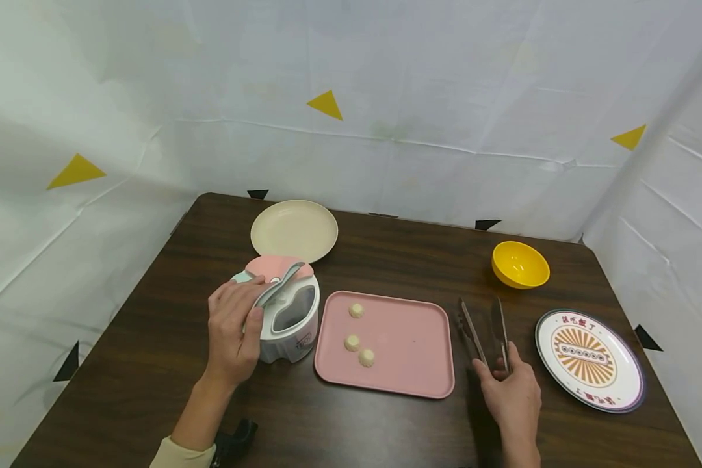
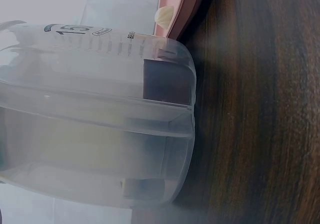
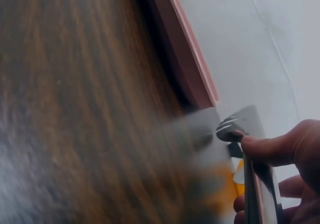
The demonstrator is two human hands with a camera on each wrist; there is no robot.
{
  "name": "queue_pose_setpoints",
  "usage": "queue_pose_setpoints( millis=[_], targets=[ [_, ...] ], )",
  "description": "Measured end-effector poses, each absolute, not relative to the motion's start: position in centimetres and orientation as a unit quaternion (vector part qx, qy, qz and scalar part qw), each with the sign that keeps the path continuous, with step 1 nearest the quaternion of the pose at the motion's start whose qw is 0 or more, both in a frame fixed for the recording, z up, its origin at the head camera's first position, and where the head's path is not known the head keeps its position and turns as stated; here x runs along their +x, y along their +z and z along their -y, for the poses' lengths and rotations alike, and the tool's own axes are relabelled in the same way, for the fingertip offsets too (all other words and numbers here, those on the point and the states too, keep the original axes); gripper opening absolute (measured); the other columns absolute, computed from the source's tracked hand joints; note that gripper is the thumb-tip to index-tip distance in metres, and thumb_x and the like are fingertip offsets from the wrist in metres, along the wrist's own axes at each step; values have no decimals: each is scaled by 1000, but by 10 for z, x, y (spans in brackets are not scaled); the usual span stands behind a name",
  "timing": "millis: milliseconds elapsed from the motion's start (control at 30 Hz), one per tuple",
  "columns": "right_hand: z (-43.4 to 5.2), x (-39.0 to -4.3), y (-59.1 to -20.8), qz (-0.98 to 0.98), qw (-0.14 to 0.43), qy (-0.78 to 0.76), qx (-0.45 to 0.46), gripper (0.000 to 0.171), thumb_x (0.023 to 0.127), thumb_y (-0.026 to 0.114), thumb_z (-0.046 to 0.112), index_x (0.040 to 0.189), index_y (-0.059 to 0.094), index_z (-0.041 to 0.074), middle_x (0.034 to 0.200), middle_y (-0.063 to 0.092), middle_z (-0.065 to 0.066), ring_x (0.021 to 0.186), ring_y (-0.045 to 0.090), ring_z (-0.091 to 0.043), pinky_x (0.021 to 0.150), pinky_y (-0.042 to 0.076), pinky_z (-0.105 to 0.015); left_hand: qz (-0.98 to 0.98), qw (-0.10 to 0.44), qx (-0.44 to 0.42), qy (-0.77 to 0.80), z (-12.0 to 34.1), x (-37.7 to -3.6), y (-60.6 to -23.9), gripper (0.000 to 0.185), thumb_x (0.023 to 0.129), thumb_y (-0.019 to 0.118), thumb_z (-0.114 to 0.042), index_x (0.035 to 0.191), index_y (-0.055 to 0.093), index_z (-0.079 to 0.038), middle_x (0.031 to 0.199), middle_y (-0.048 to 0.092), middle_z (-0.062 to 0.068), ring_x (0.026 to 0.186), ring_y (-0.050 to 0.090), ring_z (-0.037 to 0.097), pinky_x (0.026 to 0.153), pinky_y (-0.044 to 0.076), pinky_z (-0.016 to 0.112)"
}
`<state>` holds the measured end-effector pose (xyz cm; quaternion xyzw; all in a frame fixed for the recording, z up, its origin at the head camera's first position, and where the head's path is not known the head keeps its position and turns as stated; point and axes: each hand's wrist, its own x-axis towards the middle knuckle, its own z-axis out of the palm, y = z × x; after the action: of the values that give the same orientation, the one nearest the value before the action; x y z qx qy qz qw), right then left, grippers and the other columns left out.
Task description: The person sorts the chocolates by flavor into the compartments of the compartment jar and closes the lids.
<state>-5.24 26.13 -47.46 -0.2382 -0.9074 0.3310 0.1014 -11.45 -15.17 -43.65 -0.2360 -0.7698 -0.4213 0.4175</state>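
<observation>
On the left of the head view, my left hand (image 1: 234, 328) grips the raised grey lid flap (image 1: 281, 283) of a round container (image 1: 304, 341) with a pink and white lid. The flap tilts up beside an opening in the lid. Close up in the left wrist view, the clear container wall (image 2: 75, 84) carries measuring marks. My right hand (image 1: 511, 390) holds metal tongs (image 1: 472, 331), their arms spread and pointing away from me. One tip of the tongs is fork-shaped (image 3: 230, 129). A pink tray (image 1: 409, 344) between the hands bears three small cream-coloured ridged pieces (image 1: 353, 342).
A beige plate (image 1: 295, 227) lies behind the container. At the back right stands a yellow bowl (image 1: 520, 265), and a printed white plate (image 1: 587, 361) lies right of the tongs. White sheeting (image 1: 386, 78) rises behind the dark wooden table (image 1: 386, 429).
</observation>
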Motion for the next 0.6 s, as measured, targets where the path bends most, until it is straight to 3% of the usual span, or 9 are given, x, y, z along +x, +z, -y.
queue_pose_setpoints(
  millis=[600],
  targets=[
    [-260,-53,-478,913,103,317,-236,81,82,78,32,144,41,-6,105,66,-25,99,60,-47,85,39,-62,772,415,-233,-421,151,-114,-436,36,97,44,-26,109,72,-5,108,71,9,110,61,30,103,26,53]
  ],
)
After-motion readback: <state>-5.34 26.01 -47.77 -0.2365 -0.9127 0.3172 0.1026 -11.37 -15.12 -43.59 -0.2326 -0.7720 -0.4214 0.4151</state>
